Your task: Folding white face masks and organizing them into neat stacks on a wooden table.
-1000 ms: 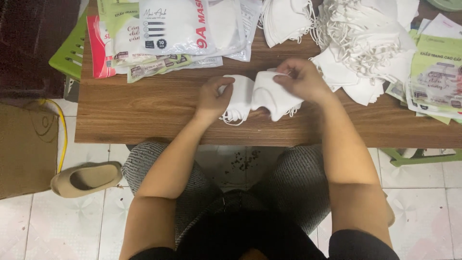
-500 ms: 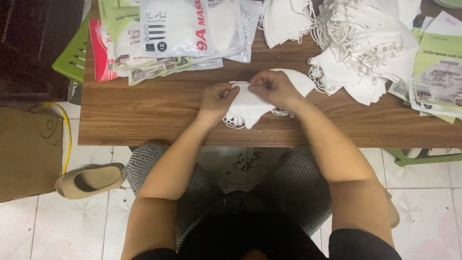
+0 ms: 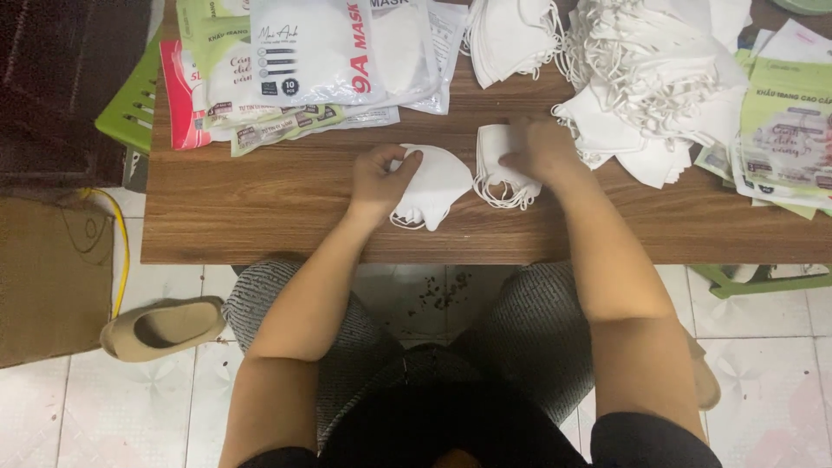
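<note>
Mask pile [image 3: 659, 69] cut off at top edge, right hand [image 3: 537, 149] hiding small stack's [image 3: 501, 169] corner

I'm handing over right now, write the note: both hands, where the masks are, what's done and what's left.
Left hand: grips a folded white mask on the wooden table.
Right hand: rests on a small stack of masks beside it.
Done: filled mask packets lie at the table's far left.
Left: big loose pile of masks far right, empty green packets at the right edge.
</note>
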